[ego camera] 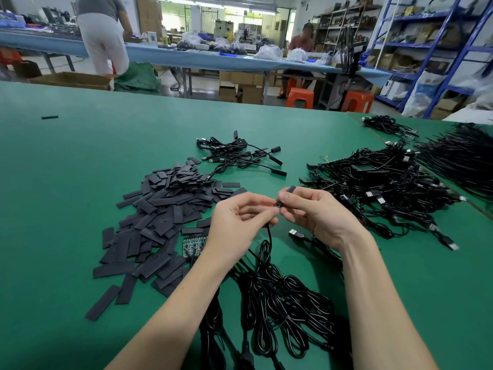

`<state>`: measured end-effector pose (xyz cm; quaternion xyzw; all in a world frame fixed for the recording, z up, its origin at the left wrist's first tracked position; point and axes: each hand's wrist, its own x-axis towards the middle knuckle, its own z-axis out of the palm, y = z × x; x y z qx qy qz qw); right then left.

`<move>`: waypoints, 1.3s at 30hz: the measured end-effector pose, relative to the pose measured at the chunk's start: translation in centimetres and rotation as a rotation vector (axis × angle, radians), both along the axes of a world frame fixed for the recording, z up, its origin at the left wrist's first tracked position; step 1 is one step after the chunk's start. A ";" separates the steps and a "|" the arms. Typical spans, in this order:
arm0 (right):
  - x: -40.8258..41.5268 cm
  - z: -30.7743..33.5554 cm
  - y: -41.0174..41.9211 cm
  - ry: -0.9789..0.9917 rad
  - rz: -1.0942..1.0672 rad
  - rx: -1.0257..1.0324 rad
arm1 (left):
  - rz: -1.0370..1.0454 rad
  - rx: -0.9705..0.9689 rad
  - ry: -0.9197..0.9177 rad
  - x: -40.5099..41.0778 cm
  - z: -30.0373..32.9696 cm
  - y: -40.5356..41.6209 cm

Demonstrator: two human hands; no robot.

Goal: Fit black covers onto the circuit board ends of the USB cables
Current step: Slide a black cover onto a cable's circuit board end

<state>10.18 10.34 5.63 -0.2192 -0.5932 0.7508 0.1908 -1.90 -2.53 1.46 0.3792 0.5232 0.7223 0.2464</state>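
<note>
At a green-topped table [80, 161], a worker's two bare forearms reach in from the near edge and meet above the middle of the mat. The left hand [240, 222], palm turned inward with fingers curled, pinches a black USB cable [269, 236] that drops from its fingertips into the coiled bundle of cables [280, 303] lying between the arms. The right hand [317, 212], wrist bent and fingers curled, grips a black cover [289, 190] between thumb and forefinger, the cover's end poking up past the fingertips; the two hands touch at the fingertips, and the cable's board end is hidden there. A heap of loose black covers [165, 214] lies to the left, one bare circuit board [193, 245] at its near edge. Covered cables [240, 156] sit beyond the hands, an unfinished pile [386, 188] to the right.
</note>
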 end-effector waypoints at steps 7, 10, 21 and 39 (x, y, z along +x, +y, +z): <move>0.0 -0.1 0.0 -0.011 0.020 0.024 | -0.023 -0.027 -0.025 -0.2 0.0 -0.2; 0.1 0.0 0.0 -0.031 0.026 0.061 | -0.032 -0.041 -0.026 -0.3 -0.2 -0.1; -0.5 -0.2 -0.2 -0.003 -0.063 0.031 | 0.032 0.021 -0.021 -0.2 -0.3 -0.1; -0.9 -0.6 -0.7 0.046 -0.036 0.103 | 0.028 0.019 -0.073 -0.2 -0.4 0.0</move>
